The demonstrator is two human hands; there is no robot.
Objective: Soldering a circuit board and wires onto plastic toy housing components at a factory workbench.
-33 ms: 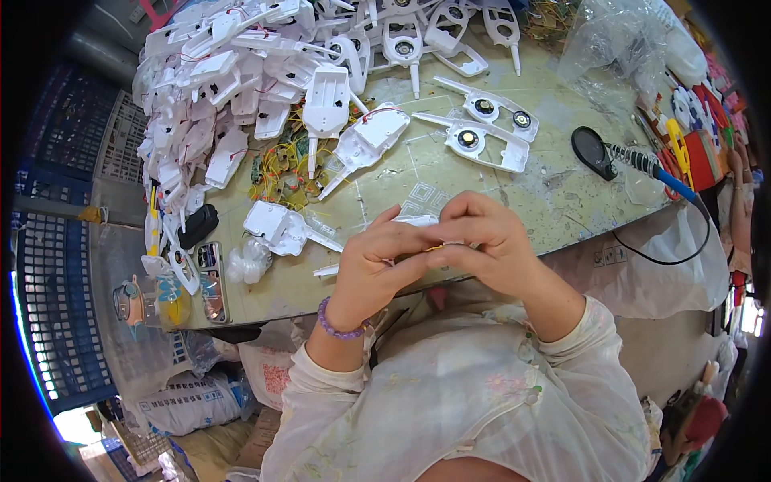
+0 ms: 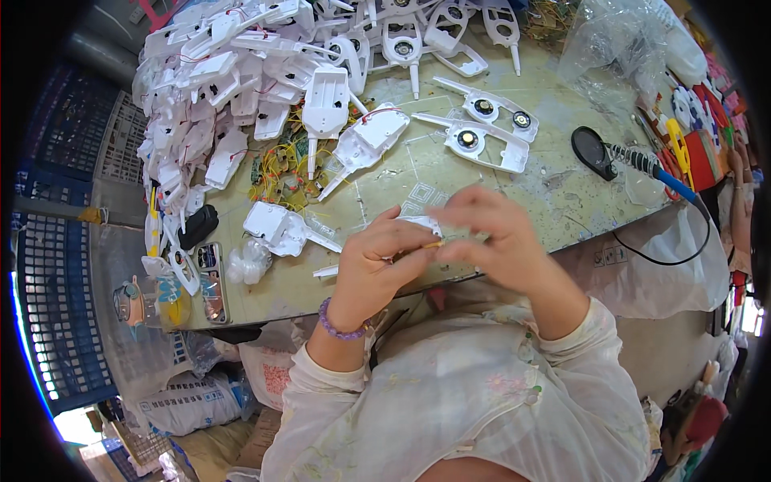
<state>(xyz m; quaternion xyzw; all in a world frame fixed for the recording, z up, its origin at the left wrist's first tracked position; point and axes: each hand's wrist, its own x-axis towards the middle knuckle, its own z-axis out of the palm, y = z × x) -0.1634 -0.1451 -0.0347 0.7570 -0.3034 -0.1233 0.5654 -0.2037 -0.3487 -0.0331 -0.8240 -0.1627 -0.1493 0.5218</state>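
My left hand [image 2: 379,255] is closed in a pinch in front of my body, over the table's near edge. A thin yellow wire [image 2: 434,244] shows at its fingertips; anything else inside the fingers is hidden. My right hand [image 2: 491,238] is close beside it, smeared by motion. Its fingers are lifted apart from the thumb, and the thumb tip is near the wire. Just behind the hands lies a white plastic part [image 2: 419,222], partly covered by them. A white housing with a long stem [image 2: 281,228] rests to the left of my left hand.
White housings [image 2: 217,88] pile up at the back left, beside yellow-wired circuit boards [image 2: 291,173]. White frames with round speakers [image 2: 487,145] lie beyond my hands. At right are a soldering iron [image 2: 675,185] and a black oval ring [image 2: 593,153]. A phone [image 2: 212,281] lies at left.
My right fingers have lifted up and away from the thumb, parting from the left fingertips. My left hand has stayed in place, and more of the yellow wire shows.
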